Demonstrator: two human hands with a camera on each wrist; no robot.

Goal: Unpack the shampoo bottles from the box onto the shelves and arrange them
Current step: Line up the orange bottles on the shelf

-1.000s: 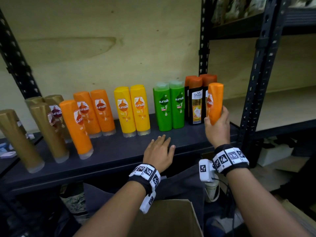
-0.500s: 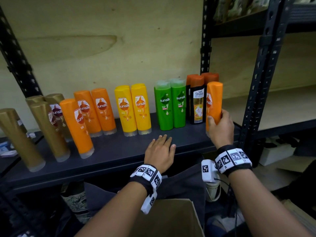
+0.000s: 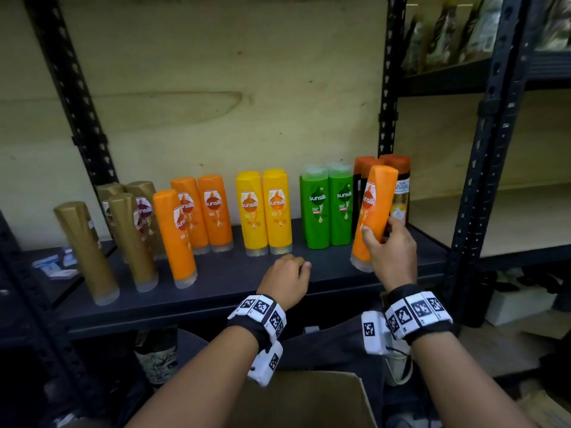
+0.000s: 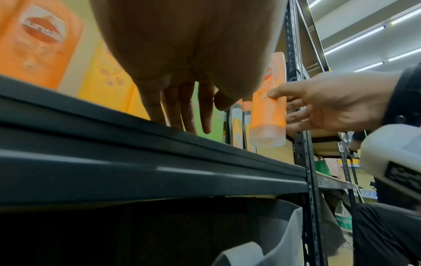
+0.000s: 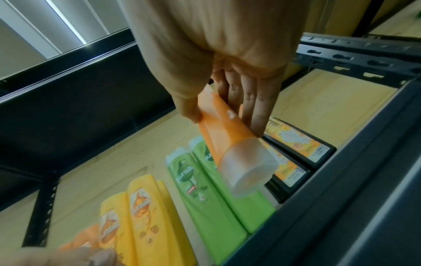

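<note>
Green bottles [image 3: 326, 208] left of held orange bottle [image 3: 372, 211], black bottles [image 3: 400, 193] behind

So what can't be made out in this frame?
- Cardboard box: head view's bottom edge cuts it off, contents hidden.
- Orange bottle: whether its cap touches the shelf; right hand covers part.
- Dark bottles: labels mostly blocked.
- Left hand: fingertips hidden in head view.

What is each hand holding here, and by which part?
The right hand grips an orange shampoo bottle around the lower half of its body, above the clear cap. The left hand holds nothing; its fingers rest on the shelf.
</note>
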